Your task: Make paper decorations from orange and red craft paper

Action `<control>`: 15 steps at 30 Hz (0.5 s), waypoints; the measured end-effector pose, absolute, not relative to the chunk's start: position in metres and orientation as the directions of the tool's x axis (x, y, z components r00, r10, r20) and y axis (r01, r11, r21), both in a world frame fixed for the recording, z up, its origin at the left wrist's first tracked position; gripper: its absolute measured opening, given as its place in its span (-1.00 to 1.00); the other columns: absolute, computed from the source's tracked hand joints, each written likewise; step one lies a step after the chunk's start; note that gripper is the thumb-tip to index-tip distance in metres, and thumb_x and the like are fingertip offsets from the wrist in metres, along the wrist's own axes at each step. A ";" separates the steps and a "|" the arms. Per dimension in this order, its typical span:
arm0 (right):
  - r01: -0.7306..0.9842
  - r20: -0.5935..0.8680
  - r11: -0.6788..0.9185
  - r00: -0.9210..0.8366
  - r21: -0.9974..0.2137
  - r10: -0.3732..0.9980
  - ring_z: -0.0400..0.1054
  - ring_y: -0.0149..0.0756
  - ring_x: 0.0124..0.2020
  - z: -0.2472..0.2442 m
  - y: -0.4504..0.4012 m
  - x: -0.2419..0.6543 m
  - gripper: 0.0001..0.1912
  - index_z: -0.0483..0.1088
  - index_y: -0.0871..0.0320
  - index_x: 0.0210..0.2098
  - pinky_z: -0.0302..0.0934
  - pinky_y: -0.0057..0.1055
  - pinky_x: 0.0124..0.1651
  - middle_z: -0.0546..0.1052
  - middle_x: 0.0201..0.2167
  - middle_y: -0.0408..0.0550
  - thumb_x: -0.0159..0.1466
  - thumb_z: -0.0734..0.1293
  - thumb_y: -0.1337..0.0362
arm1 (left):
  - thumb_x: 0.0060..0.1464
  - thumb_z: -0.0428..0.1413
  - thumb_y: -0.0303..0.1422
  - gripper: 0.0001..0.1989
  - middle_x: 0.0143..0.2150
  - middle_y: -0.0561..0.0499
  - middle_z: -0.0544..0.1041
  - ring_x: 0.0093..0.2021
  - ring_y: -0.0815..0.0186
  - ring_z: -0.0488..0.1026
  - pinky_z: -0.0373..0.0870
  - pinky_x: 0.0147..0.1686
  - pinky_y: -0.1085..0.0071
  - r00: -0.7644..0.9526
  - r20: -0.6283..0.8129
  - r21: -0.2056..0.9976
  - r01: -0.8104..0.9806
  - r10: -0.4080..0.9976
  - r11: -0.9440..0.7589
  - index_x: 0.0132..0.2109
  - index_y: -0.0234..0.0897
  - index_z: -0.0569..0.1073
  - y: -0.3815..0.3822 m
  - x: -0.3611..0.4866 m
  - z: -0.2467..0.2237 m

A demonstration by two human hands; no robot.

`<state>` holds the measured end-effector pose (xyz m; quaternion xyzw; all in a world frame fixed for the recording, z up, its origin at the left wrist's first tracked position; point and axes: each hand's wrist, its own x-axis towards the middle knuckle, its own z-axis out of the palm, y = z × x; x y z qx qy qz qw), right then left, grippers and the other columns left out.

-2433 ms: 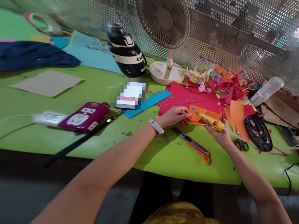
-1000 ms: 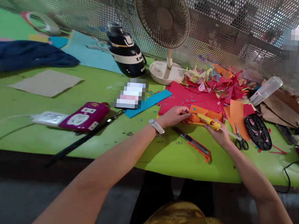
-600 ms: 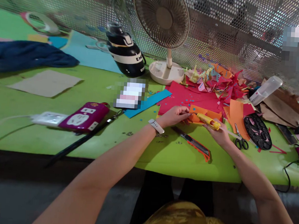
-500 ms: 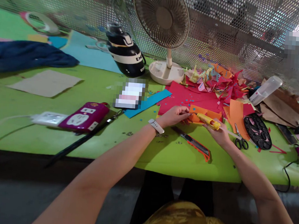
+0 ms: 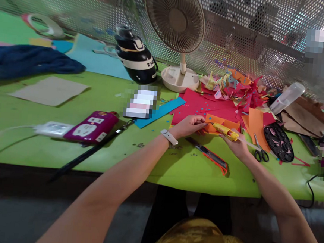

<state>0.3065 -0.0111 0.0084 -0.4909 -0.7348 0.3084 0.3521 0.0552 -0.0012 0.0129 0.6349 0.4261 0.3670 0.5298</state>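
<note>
My right hand (image 5: 237,144) is closed around a yellow glue gun (image 5: 225,131). A pale glue stick (image 5: 253,145) sticks out behind it, and its nozzle points left towards my left hand. My left hand (image 5: 191,125), with a white watch band at the wrist, has its fingers closed at the left edge of a folded piece of orange paper (image 5: 230,124). The nozzle tip lies against or just over this paper; which, I cannot tell. Nearer to me an orange box cutter (image 5: 212,158) lies with its blade towards the left.
Red paper sheets (image 5: 189,107) lie beyond my hands, below a heap of folded paper pieces (image 5: 238,84). Scissors (image 5: 261,154) and a black round tray (image 5: 278,142) are at right. A fan (image 5: 179,78), black jug (image 5: 140,61), phone (image 5: 141,103) and purple power strip (image 5: 92,127) stand or lie leftward.
</note>
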 end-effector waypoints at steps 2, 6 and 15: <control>0.495 0.223 0.336 -0.273 -0.801 0.936 0.17 -0.30 -0.52 0.008 -0.011 0.307 -0.68 0.18 0.02 -0.48 0.13 -0.33 -0.45 0.30 -0.55 -0.20 0.17 0.35 0.01 | 0.02 0.18 0.11 -0.49 -0.38 0.00 0.58 -0.38 0.30 0.57 0.38 -0.46 0.48 0.367 0.010 0.985 0.158 0.930 -0.073 -0.24 -0.29 0.41 -0.001 0.055 0.012; 0.496 0.223 0.334 -0.272 -0.802 0.936 0.18 -0.29 -0.51 0.006 -0.010 0.306 -0.68 0.19 0.01 -0.47 0.14 -0.32 -0.46 0.30 -0.55 -0.19 0.18 0.36 -0.01 | 0.02 0.17 0.12 -0.49 -0.35 -0.03 0.60 -0.35 0.28 0.58 0.43 -0.42 0.45 0.363 0.016 0.984 0.162 0.932 -0.080 -0.22 -0.29 0.42 0.000 0.054 0.011; 0.553 0.314 0.376 -0.208 -0.744 0.926 0.18 -0.27 -0.48 0.031 -0.013 0.313 -0.61 0.18 0.03 -0.51 0.18 -0.26 -0.35 0.29 -0.52 -0.14 0.16 0.34 -0.08 | 0.04 0.22 -0.01 -0.59 -0.42 0.01 0.56 -0.38 0.29 0.59 0.47 -0.43 0.45 0.351 -0.051 0.991 0.131 0.935 0.005 -0.25 -0.29 0.37 0.003 0.055 0.011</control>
